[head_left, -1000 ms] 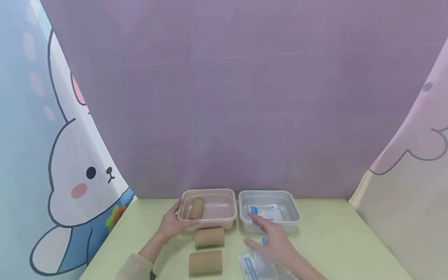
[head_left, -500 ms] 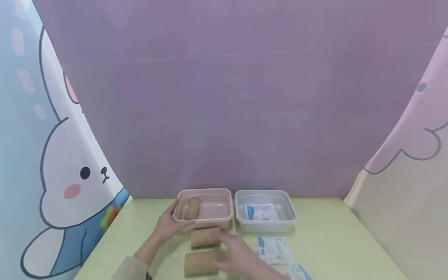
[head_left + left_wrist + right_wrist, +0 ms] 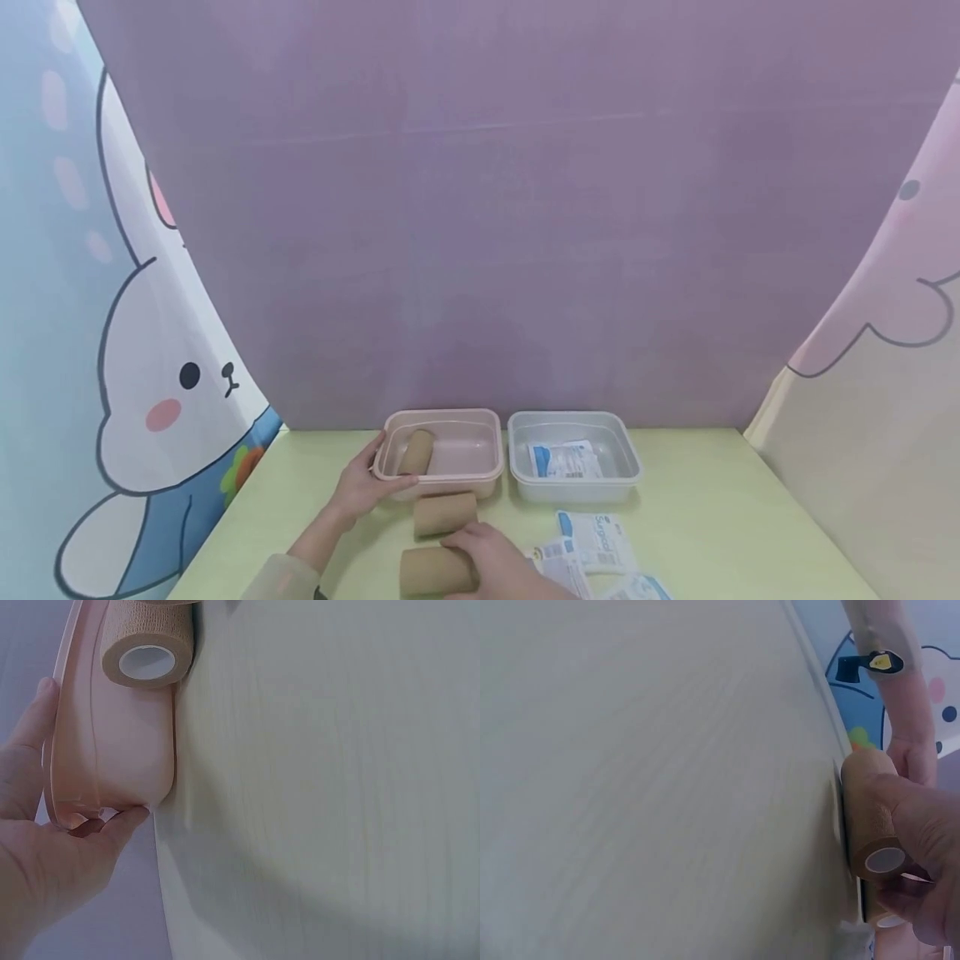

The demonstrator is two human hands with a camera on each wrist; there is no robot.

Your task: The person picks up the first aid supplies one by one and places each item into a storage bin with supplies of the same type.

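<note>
Nearest tan roll [image 3: 433, 572]: lies on its side on the tabletop [image 3: 712, 508], at the near edge of view. The right grip [image 3: 501, 562] is closed around its right end, thumb laid over the wrap. Estimated handling: light, slightly soft, textured so unlikely to slip, not fragile, may roll. Best hold: across the barrel near mid-length, squeezing lightly. Beyond it, a second roll [image 3: 445, 514]; then the pink bin [image 3: 468, 488], steadied by the left grip [image 3: 358, 490], thumb along the near rim. One roll [image 3: 416, 452] tilts inside. Right: packets [image 3: 598, 542], white bin [image 3: 577, 493].
</note>
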